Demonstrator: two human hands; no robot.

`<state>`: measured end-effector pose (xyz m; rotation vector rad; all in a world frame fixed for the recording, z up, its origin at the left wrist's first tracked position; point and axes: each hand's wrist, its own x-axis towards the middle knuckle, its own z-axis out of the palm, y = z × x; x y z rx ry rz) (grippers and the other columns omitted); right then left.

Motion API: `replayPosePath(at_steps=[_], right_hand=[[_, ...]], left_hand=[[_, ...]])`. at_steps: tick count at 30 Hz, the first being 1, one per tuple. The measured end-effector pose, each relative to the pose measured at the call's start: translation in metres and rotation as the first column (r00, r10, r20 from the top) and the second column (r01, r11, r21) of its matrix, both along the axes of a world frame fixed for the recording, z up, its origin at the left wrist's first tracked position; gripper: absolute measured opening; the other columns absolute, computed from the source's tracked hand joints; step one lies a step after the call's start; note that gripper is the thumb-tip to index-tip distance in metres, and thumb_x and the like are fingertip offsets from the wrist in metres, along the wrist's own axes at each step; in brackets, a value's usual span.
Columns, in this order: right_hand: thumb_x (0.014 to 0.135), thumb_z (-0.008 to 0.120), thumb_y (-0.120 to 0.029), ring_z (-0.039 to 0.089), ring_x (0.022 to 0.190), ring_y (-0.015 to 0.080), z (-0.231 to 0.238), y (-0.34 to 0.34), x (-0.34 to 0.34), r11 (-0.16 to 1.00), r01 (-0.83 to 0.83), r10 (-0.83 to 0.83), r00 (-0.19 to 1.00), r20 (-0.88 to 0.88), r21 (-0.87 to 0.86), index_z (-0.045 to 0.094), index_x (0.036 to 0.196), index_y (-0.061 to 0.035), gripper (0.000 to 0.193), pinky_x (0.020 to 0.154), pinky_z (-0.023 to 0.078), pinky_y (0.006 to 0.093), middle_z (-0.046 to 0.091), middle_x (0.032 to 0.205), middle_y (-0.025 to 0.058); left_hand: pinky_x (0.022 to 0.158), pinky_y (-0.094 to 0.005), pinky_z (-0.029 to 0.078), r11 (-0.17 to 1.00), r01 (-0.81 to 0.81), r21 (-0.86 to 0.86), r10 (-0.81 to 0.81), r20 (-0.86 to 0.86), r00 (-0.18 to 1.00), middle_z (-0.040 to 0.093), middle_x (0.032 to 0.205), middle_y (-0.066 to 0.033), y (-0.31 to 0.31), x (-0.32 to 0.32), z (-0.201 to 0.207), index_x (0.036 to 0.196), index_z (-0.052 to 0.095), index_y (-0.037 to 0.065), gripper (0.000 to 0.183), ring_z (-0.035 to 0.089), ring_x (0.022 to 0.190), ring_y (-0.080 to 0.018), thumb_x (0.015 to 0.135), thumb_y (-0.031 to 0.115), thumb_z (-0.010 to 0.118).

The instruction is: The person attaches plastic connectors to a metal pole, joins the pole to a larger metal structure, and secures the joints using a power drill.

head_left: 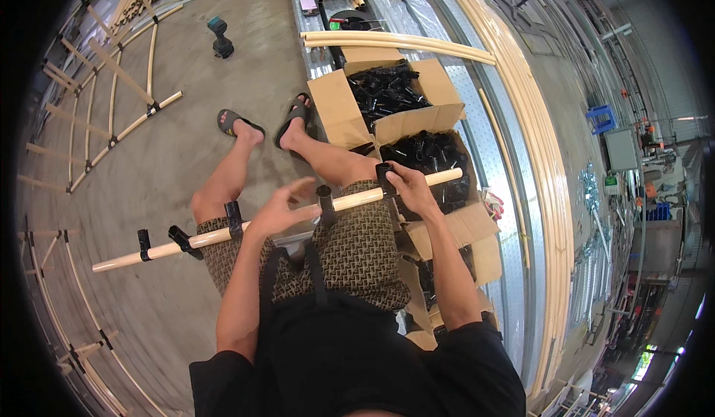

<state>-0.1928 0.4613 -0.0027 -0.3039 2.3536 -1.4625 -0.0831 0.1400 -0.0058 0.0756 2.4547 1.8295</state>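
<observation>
A long cream pipe (357, 199) lies across my lap, its left end lower than its right. Several black pipe connectors sit along it. My right hand (410, 190) is closed round the connector (384, 175) nearest the pipe's right end. Beside another connector (325, 201), over the middle of the pipe, my left hand (279, 210) has its fingers spread and its thumb stretched toward that connector. Further left, three more connectors stand on the pipe: one (234, 219) by my left wrist, a tilted one (182, 239), and one (144, 245) near the left end.
Open cardboard boxes (339, 108) of loose black connectors (391, 93) stand at my right knee. Beyond them, long cream pipes (547, 193) lie on metal sheets. A cordless driver (220, 38) stands on the floor ahead. Assembled pipe frames (112, 141) are at the left.
</observation>
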Motion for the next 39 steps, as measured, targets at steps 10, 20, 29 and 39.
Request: replayPosePath(at_steps=[10, 20, 29, 39], right_hand=[[0.104, 0.060, -0.014, 0.060, 0.105, 0.0099, -0.001, 0.013, 0.016, 0.990, -0.005, -0.005, 0.997, -0.073, -0.141, 0.056, 0.140, 0.0027, 0.040, 0.094, 0.049, 0.0270, 0.073, 0.119, 0.0104], [0.102, 0.058, -0.005, 0.061, 0.106, 0.0244, -0.002, 0.019, 0.023, 0.992, -0.034, 0.006, 0.973, -0.232, -0.120, 0.063, 0.132, 0.0031, 0.032, 0.093, 0.047, 0.0300, 0.063, 0.117, 0.0142], [0.093, 0.069, -0.004, 0.067, 0.089, 0.0227, 0.005, 0.004, 0.056, 0.941, 0.336, -0.322, 0.845, -0.427, -0.044, 0.069, 0.118, 0.0029, 0.025, 0.078, 0.052, 0.0314, 0.068, 0.104, 0.0144], [0.090, 0.073, -0.013, 0.067, 0.079, 0.0369, -0.004, -0.017, 0.081, 0.861, 0.428, -0.169, 0.750, -0.639, 0.275, 0.064, 0.095, -0.0022, 0.015, 0.068, 0.054, 0.0450, 0.068, 0.085, 0.0174]], left_hand=[[0.091, -0.0376, 0.053, 0.988, 0.071, -0.135, -0.048, 0.166, 0.985, 0.072, 0.108, -0.0228, 0.130, -0.091, 0.025, 0.119, 0.068, -0.006, 0.045, 0.070, 0.102, -0.0291, 0.095, 0.032, 0.069], [0.075, -0.0381, 0.050, 0.998, 0.051, -0.024, -0.050, 0.030, 0.998, 0.066, 0.088, -0.0158, 0.158, -0.079, -0.027, 0.112, 0.066, -0.006, 0.040, 0.063, 0.081, -0.0236, 0.101, 0.032, 0.063], [0.073, -0.0339, 0.051, 0.996, 0.035, 0.078, -0.047, 0.154, 0.987, 0.072, 0.084, -0.0149, 0.151, -0.067, 0.005, 0.119, 0.070, 0.000, 0.040, 0.065, 0.074, -0.0188, 0.099, 0.035, 0.067], [0.073, -0.0345, 0.054, 0.989, -0.080, 0.124, 0.087, -0.052, 0.995, 0.074, 0.085, -0.0179, 0.163, -0.067, -0.012, 0.113, 0.071, -0.003, 0.042, 0.070, 0.077, -0.0219, 0.095, 0.035, 0.071]])
